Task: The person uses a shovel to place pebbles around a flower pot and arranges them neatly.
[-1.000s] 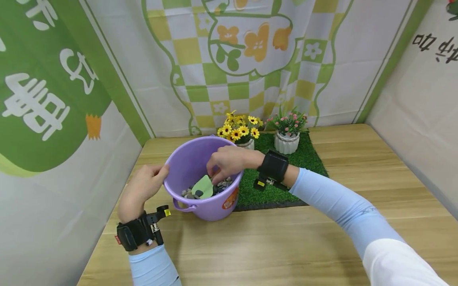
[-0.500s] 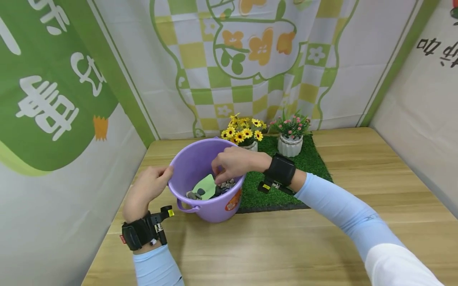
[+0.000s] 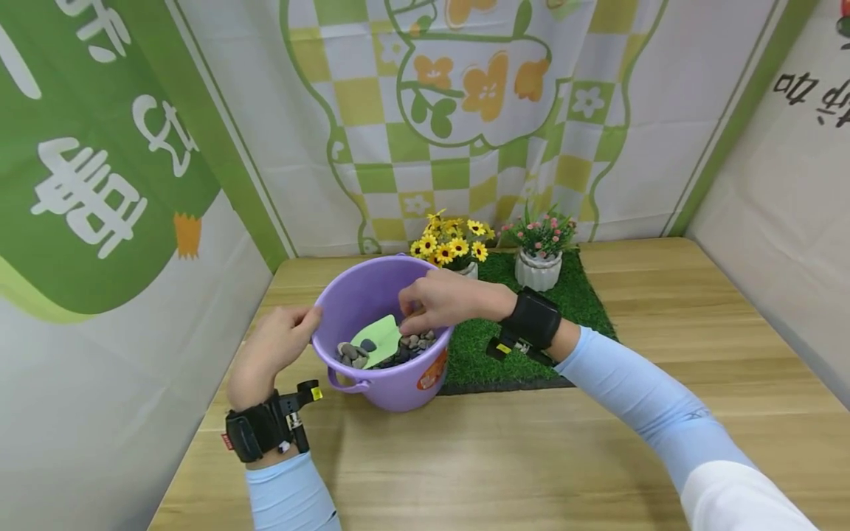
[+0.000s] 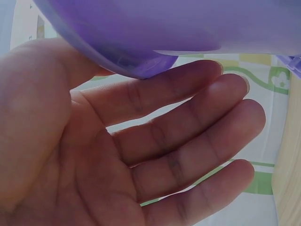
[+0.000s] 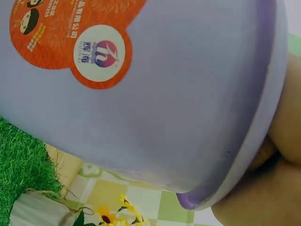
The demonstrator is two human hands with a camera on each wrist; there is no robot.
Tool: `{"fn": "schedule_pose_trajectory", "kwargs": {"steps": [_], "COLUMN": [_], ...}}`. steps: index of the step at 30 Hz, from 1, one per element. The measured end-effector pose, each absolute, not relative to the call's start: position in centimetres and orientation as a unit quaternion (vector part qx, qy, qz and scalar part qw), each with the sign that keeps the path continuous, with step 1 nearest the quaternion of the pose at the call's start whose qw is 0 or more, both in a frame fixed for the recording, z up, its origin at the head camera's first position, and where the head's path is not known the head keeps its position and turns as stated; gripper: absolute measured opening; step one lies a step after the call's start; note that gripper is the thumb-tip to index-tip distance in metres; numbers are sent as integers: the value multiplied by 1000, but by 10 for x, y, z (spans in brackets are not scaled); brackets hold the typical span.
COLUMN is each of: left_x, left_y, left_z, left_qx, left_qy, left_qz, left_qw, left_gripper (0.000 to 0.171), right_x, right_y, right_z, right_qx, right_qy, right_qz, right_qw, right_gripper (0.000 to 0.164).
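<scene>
A purple bucket (image 3: 392,391) with pebbles (image 3: 418,341) inside stands on the wooden table. My left hand (image 3: 275,350) pinches its left rim between thumb and index finger; in the left wrist view the other fingers of the left hand (image 4: 155,150) extend below the rim. My right hand (image 3: 441,299) reaches over the right rim and grips a light green toy shovel (image 3: 381,335), whose blade lies low among the pebbles. A dark pebble (image 3: 368,344) rests on the blade. In the right wrist view, the bucket wall (image 5: 164,103) hides most of the right hand (image 5: 284,165).
Behind the bucket are a pot of yellow flowers (image 3: 451,247) and a white pot of pink flowers (image 3: 538,269). A green artificial turf mat (image 3: 524,365) lies to the bucket's right. Printed cloth hangs at the back and sides.
My right hand has shifted slightly right, and the shovel's blade has turned and tilted among the pebbles. The left hand keeps its hold on the rim. The head view has moved a little.
</scene>
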State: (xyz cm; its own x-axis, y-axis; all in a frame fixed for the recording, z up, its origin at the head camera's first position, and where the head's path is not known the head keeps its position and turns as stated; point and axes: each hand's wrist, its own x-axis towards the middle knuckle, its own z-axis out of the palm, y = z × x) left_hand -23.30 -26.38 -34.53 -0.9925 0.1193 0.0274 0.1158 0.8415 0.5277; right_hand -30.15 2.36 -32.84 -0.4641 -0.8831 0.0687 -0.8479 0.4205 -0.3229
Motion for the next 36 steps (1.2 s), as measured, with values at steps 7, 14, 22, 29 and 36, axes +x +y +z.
{"fn": "schedule_pose_trajectory", "kwargs": {"steps": [7,14,22,29,36], "left_x": [-234,-233,-233,-233,-233], "left_y": [-262,-261,-261,-263,-263], "left_z": [-344,-343,-347,-348,-348], "left_qx": [59,57,53,51,56], "left_qy": [958,957,956,956,958], "left_qz": [280,284,287,289,283], "left_qw": [4,7,4,2,1], "left_gripper": [48,48,48,48,49], "right_x": [-296,-294,-294,-294,-296], "right_y": [30,34,39,48,57], "right_z": [-326,-325,-320,-311,-304], "right_qx": [-504,-493,-498,-497,-486], "right_qy": [844,847,841,837,841], "right_qz": [-178,-197,-214,-230,-240], "right_qw": [39,29,13,13,8], "right_gripper": [17,16,15,14,12]}}
